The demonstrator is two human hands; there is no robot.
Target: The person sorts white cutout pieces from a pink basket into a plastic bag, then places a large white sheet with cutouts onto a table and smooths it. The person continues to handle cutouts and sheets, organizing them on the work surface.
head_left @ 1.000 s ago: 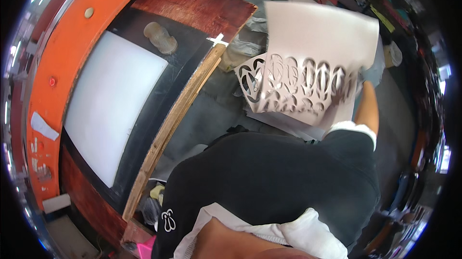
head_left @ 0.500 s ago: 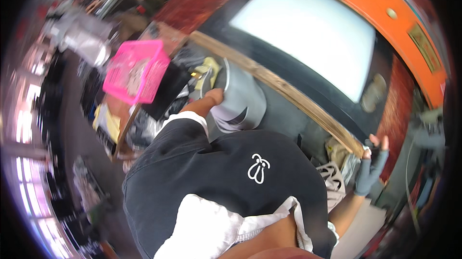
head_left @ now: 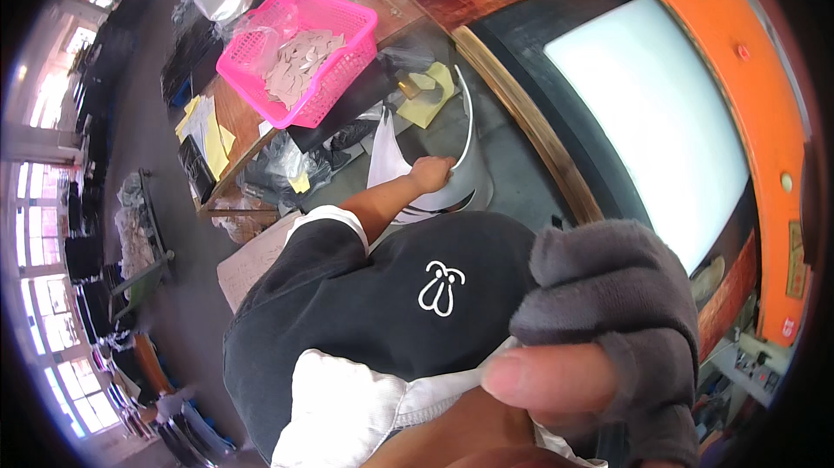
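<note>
My left hand (head_left: 433,174), bare, is closed on the edge of a large curled sheet (head_left: 388,155), white on one face and grey on the other. The sheet stands bent in front of my body. Close to the camera at the lower right is my right hand (head_left: 612,320) in a dark grey fingerless glove. Its fingers are curled in, with the bare thumb pointing left. The inside of that hand is hidden. Beyond the sheet lie a yellow piece (head_left: 430,99) and crumpled clear plastic.
A pink basket (head_left: 334,77) with pale scraps sits on a wooden surface at the far left. To the right, a wooden beam (head_left: 530,129) borders a black bed with a white panel (head_left: 656,120), beside an orange machine frame (head_left: 730,59). Dark plastic bags (head_left: 291,164) lie left.
My right hand has left the end of the wooden beam and come up close to the camera, its fingers now curled. My left hand is still on the sheet. The view has turned.
</note>
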